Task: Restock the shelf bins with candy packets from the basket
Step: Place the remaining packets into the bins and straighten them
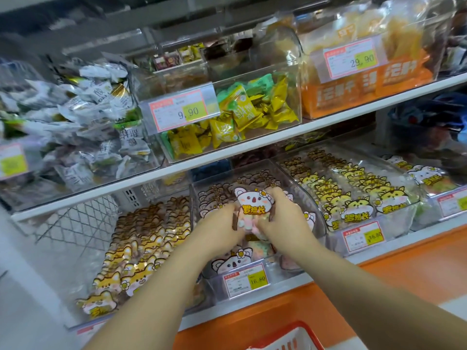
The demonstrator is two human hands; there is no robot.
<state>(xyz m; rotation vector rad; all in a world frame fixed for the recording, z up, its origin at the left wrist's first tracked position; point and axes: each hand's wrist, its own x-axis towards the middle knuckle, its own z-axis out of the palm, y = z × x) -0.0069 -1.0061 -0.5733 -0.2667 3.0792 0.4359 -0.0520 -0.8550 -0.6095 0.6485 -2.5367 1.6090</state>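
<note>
Over the middle clear bin (307,195) of the lower shelf, both hands hold one candy packet (252,205).

The left hand (222,223) grips the left edge of the packet, its fingers (231,210) curled tight around it. The right hand (280,218) grips the right edge, its fingers (274,195) bent over the upper corner. The packet shows a koala face, stands upright, and is just above the rows of similar packets in this bin, behind the bin's price tag (246,280). Left of the bin lie fox packets (141,246), and right of it yellow cat packets (353,193). Below the bin, the red rim of the basket (285,329) shows.
</note>
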